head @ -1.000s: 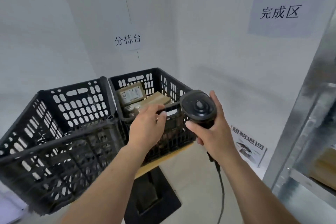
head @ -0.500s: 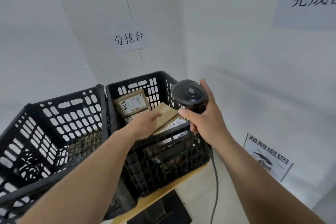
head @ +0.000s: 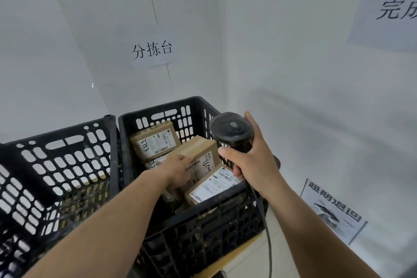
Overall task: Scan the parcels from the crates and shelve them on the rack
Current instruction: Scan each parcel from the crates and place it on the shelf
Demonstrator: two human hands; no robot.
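Two crates stand side by side; parcels lie in the right crate, the left crate beside it, scanner above its right rim.

Single view: head-worn wide-angle camera, looking forward and down into room corner; no second view, so no shared area; lens bends straight lines toward frame edges; close range, both forearms enter from 6 o'clock; left hand near centre, inside right crate; right hand with scanner just toward 3 o'clock of centre; left crate at 9 o'clock, cut by frame edge; wall sign at 12 o'clock; floor sign at 4 o'clock.
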